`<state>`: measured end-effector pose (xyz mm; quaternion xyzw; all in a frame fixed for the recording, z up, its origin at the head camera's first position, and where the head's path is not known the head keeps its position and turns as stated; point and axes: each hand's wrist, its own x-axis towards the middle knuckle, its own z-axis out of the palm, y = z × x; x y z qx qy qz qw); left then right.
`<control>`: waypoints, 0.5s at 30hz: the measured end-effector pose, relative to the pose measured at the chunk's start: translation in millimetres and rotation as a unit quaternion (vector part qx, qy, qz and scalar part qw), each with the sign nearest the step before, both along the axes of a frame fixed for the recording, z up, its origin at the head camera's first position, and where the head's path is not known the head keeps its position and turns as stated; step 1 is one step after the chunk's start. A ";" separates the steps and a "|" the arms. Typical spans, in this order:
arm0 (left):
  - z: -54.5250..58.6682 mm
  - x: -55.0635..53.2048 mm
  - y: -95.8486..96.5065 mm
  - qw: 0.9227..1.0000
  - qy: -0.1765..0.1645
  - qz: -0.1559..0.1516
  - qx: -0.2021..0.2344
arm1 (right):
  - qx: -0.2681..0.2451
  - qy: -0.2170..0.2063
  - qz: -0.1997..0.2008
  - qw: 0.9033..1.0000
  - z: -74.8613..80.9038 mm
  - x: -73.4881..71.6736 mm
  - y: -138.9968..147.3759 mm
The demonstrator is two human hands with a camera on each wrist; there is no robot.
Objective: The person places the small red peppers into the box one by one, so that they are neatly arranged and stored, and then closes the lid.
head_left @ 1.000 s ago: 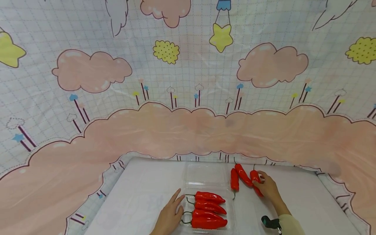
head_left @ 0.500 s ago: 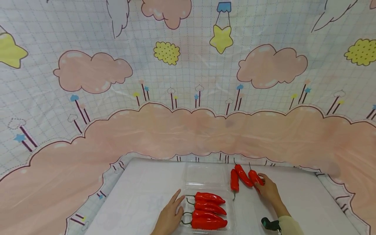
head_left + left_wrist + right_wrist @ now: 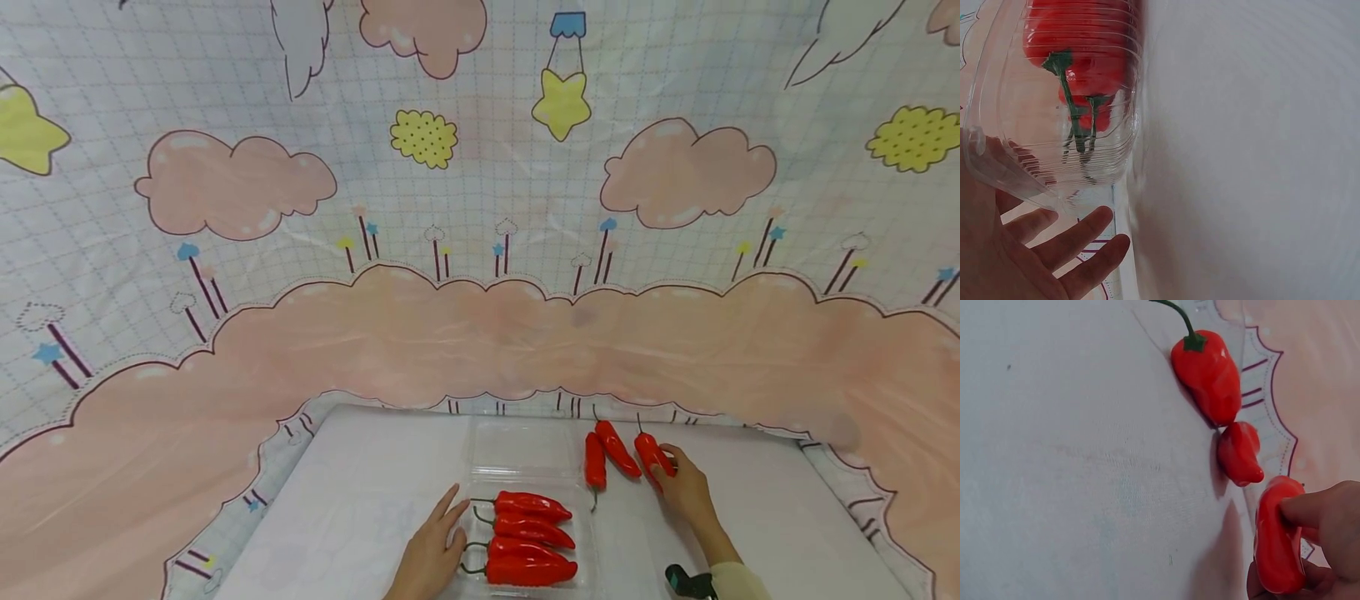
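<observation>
In the head view my right hand [image 3: 686, 487] pinches a long red chili pepper [image 3: 651, 454] between thumb and fingers, at the right of the table. The right wrist view shows the thumb pressed on this pepper [image 3: 1275, 550], which casts a shadow on the table. My left hand [image 3: 430, 550] rests at the left side of a clear plastic box [image 3: 588, 546], fingers spread and fairly straight. Several red peppers [image 3: 532, 571] lie side by side in the box, green stems towards the left hand. In the left wrist view the box wall [image 3: 997, 112] overlaps part of that hand.
Two more red peppers, one upright in view [image 3: 595, 461] and one slanted [image 3: 618, 450], lie on the white table [image 3: 375, 483] right of the box. The box's open lid [image 3: 525, 446] lies flat behind it. A cloud-printed cloth [image 3: 480, 342] rises beyond the table.
The pepper in my right hand has tilted, its stem end swinging left and its lower end right. The right hand has shifted slightly right. My left hand stays by the box.
</observation>
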<state>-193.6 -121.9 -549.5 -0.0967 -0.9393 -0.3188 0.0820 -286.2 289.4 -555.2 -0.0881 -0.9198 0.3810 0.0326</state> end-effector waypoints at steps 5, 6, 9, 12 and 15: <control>-0.6 0.1 -0.1 1.000 -0.007 0.002 0.002 | -0.011 0.001 -0.005 1.000 6.6 6.9 -3.6; -0.7 0.0 -0.1 1.000 -0.008 0.002 0.003 | -0.012 0.002 -0.005 1.000 7.9 8.0 -4.2; -0.8 0.1 0.1 1.000 -0.012 0.003 0.005 | -0.013 0.011 -0.006 1.000 12.1 11.6 -6.0; -0.7 0.4 0.3 1.000 -0.014 0.002 0.007 | -0.012 0.024 -0.008 1.000 15.0 13.8 -7.2; -0.6 0.7 0.5 1.000 -0.015 0.003 0.008 | -0.018 0.030 -0.012 0.999 18.9 16.1 -9.1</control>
